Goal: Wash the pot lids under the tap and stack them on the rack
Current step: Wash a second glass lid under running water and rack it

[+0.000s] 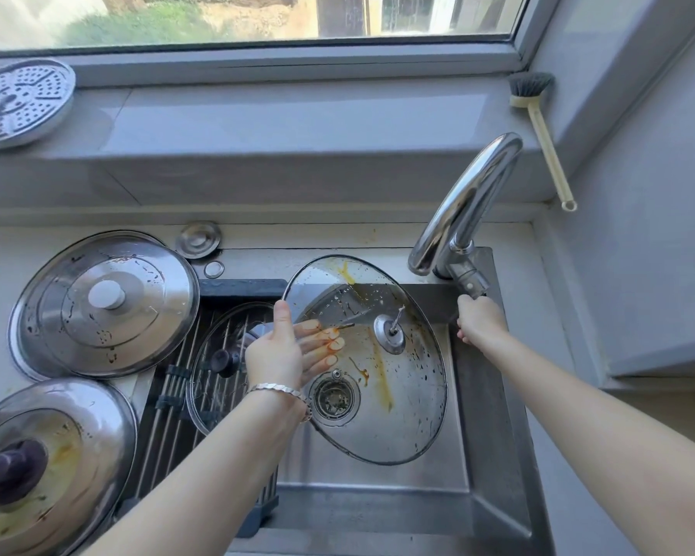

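Looking down from the head camera, one sees the left hand (275,349) holding a large round glass lid (378,371) with a metal rim, tilted over the steel sink (494,427); the thumb lies on the near face at the lid's left edge and the fingers (322,345) are spread behind the glass, so the grip is a firm pinch on the rim. Orange and yellow streaks of sauce and many dark spots cover the lid, and its metal centre fitting (390,335) faces the camera. The right hand (478,319) is closed around the lever of the curved chrome tap (466,206), and no water can be seen running. A second glass lid with a dark knob (221,367) lies on the roll-up rack of steel rods (169,399) over the left part of the sink, so it seems already placed. Two steel lids wait on the counter at the left, a spotted one with a white knob (105,302) and a greasy one with a dark purple knob (37,463). I judge the step in hand is opening the tap to rinse the held lid. The next move calls for bringing the dirty face under the spout, which now stands above the lid's upper right edge.
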`<action>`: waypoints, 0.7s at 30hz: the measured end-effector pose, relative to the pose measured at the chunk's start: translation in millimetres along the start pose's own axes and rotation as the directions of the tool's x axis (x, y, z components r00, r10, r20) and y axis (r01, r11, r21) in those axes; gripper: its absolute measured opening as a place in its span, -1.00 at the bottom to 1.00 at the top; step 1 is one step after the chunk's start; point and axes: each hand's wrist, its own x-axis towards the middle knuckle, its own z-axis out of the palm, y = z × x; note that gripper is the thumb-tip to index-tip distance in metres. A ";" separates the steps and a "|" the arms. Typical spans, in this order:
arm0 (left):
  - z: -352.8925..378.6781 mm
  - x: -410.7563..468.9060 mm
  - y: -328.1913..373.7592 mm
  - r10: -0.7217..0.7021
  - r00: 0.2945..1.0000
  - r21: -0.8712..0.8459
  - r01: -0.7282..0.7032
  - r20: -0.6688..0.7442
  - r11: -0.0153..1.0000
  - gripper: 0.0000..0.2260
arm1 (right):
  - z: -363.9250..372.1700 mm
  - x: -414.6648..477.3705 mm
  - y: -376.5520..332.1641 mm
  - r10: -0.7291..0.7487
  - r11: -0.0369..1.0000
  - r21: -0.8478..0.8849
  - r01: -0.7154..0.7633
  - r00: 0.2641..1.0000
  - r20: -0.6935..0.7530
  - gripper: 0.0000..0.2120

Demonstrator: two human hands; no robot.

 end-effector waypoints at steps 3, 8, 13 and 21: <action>1.5 -2.8 -0.3 0.006 1.000 -0.001 -0.006 -0.002 1.000 -0.53 | 0.5 -16.6 -13.3 0.098 0.995 -0.028 -0.097 0.994 0.051 -0.54; 4.4 -8.1 -2.8 -0.003 1.000 0.007 0.003 -0.031 1.000 -0.54 | 25.7 -114.6 -17.6 -0.440 0.890 -0.098 0.446 0.895 0.076 -0.43; 6.4 -18.7 -4.3 0.070 0.992 0.121 -0.057 -0.103 0.991 -0.61 | 54.2 -155.2 -12.0 -0.800 0.379 -0.111 0.919 0.386 0.459 -0.40; 0.8 -28.2 -8.2 0.075 0.996 0.131 -0.067 -0.056 0.989 -0.55 | 52.9 -155.1 -26.9 -0.763 0.440 -0.224 0.870 0.493 0.418 -0.35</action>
